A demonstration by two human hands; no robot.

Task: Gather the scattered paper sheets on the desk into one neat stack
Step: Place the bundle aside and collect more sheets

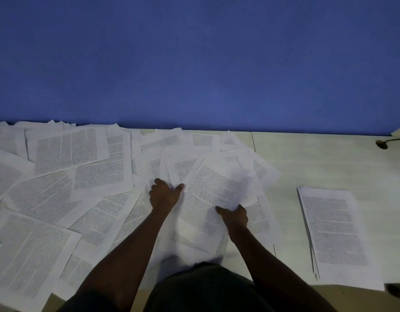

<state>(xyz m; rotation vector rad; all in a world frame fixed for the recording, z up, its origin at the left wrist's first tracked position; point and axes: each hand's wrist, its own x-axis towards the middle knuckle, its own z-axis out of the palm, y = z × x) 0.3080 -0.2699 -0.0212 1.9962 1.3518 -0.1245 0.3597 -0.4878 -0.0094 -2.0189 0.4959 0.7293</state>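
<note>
- Your left hand [164,194] is closed on the upper left corner of a bundle of sheets [208,199] near the middle of the desk [318,158], toward its front edge.
- Your right hand [234,215] pinches the bundle's lower right side, so both hands clamp the same bundle.
- A neat stack [334,230] already lies by the front edge, on the right part of the desk, well apart from your hands.
- Many loose sheets [59,176] cover the left half, from the back edge to the front edge, overlapping at all angles.
- I judge the task is less than half done: most paper is not yet gathered.
</note>
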